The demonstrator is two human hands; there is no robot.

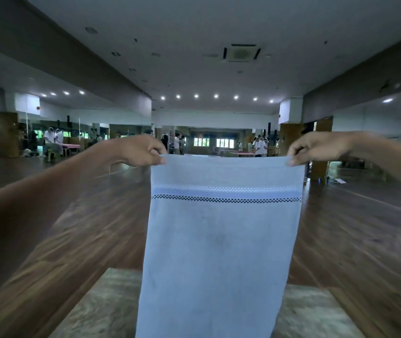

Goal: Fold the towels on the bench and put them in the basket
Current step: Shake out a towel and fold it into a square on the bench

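Left hand (143, 151) is pinching one top corner of the light blue towel (219, 240), and the right hand (316, 147) is pinching the other. I'd guess the towel hangs stretched flat above the bench (92, 311) so its edges line up for folding; no basket in view

Towel (221, 240): hangs at centre, running down to 6 o'clock. Left hand (141, 150): at its top corner toward 10 o'clock, pinching it. Right hand (316, 147): at the opposite top corner toward 2 o'clock, pinching it. Bench (92, 311): behind and below the towel, 5 to 7 o'clock. Floor (355, 228): beyond the bench, both sides. People (260, 145): far behind, near 12 o'clock.
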